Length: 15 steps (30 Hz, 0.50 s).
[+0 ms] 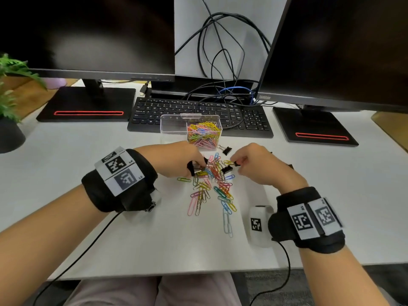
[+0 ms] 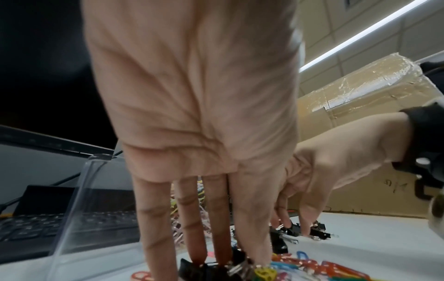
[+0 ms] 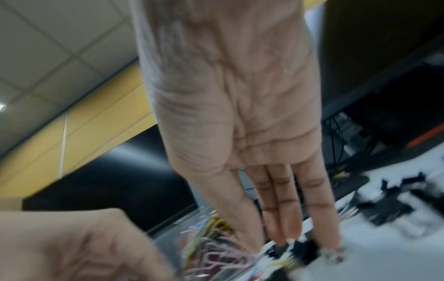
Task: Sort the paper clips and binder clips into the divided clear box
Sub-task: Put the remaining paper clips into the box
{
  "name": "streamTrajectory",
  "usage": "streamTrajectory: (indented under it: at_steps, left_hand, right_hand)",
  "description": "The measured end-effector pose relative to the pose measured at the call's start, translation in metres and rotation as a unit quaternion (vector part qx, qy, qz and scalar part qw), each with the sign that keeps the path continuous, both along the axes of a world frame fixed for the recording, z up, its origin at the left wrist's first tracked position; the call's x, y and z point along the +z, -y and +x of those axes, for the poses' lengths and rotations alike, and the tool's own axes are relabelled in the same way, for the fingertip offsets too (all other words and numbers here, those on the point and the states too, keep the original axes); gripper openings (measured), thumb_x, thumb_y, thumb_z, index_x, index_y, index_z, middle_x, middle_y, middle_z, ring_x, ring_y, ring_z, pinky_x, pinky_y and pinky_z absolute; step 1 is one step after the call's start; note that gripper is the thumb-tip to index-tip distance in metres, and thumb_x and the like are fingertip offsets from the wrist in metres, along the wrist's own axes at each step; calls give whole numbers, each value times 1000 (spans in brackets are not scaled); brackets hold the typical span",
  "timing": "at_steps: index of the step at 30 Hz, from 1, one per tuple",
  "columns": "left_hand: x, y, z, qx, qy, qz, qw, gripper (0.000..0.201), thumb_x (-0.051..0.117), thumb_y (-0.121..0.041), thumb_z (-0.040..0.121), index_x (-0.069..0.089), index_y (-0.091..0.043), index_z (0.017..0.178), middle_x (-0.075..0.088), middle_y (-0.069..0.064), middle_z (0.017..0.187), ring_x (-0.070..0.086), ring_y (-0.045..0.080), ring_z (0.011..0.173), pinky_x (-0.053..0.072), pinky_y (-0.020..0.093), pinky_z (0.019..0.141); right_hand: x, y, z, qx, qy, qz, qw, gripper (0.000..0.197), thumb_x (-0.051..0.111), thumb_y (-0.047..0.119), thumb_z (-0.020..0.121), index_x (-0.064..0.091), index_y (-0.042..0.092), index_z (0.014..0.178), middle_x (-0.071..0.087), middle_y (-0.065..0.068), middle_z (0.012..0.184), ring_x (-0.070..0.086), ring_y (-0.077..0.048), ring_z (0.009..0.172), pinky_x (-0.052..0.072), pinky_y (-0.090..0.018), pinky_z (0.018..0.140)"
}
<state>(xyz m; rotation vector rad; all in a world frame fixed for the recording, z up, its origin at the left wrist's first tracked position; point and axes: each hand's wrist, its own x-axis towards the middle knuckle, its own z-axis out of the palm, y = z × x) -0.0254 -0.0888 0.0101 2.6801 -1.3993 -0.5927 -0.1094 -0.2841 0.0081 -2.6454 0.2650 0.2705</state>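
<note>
The divided clear box (image 1: 174,127) stands toward the far edge of the desk (image 1: 110,228), just in front of the keyboard (image 1: 198,111). Its right compartment is heaped with coloured paper clips (image 1: 204,134); its left compartment appears bare, presumably reserved for binder clips.

The unsorted pile of paper clips (image 1: 212,184) lies at mid-desk, nearer the person than the box, with black binder clips mixed into its far end. One binder clip (image 1: 225,149) lies apart, just beside the box's right near corner; another (image 1: 227,169) rests on the pile between the two hands.

The left hand (image 1: 176,160) is curled over the pile's far left end, its fingers (image 2: 216,224) bunched on several black binder clips (image 1: 195,168) gathered there, judged to be a batch collected for one trip. The right hand (image 1: 258,164) pinches a small black binder clip (image 1: 236,163) between thumb and fingers (image 3: 278,209) at the pile's far right end; the right wrist view is blurred, so the exact contact is not confirmed.

Judgement: binder clips are being picked out first, since they separate readily from the tangled wire clips.
</note>
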Motion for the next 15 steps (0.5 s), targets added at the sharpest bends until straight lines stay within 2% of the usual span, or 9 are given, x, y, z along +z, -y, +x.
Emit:
streamTrajectory:
  at_steps: [3,6,8,11,13,15]
  left_hand:
    - [-2,-1,0,29,-9,-37,999,45,62,-10,92,55,-20,136,58,-1,131,54,17,114,42,23,85]
    - [-6,-1,6,65,8,-49,997,51,69,-17,88,51,-19,137,54,2,133,52,19,116,42,24,84]
    - [-8,0,7,74,7,-27,997,55,72,-21,86,50,-17,136,53,4,131,53,21,113,42,25,84]
    - [-10,4,8,71,-6,-18,997,51,73,-23,86,54,-17,132,56,5,123,55,20,101,45,28,80]
    - [-11,6,8,67,-1,-20,998,44,72,-24,87,56,-17,128,57,4,119,53,18,96,42,26,76]
    - [-13,8,10,67,4,-19,998,38,70,-25,88,59,-16,123,57,4,116,51,17,92,40,25,73]
  right_hand:
    - [-4,-7,2,36,-8,12,999,46,57,-3,86,61,18,126,58,-6,123,54,-19,105,40,-26,81]
    - [-9,-8,3,72,-16,-8,997,45,61,-2,85,62,19,125,56,-4,130,53,-21,116,41,-26,86]
    - [-10,-5,3,60,-19,-6,998,37,65,1,84,67,16,118,58,0,115,53,-18,104,40,-23,79]
    - [-11,2,2,24,-20,-17,999,21,68,2,82,71,10,101,47,10,81,48,-16,86,33,-17,55]
    - [-11,8,1,4,-24,-29,999,12,66,1,82,70,11,89,51,8,78,52,-18,84,34,-17,54]
    - [-11,13,1,-8,-39,-43,998,14,63,1,83,68,14,85,59,-1,88,57,-22,89,40,-21,65]
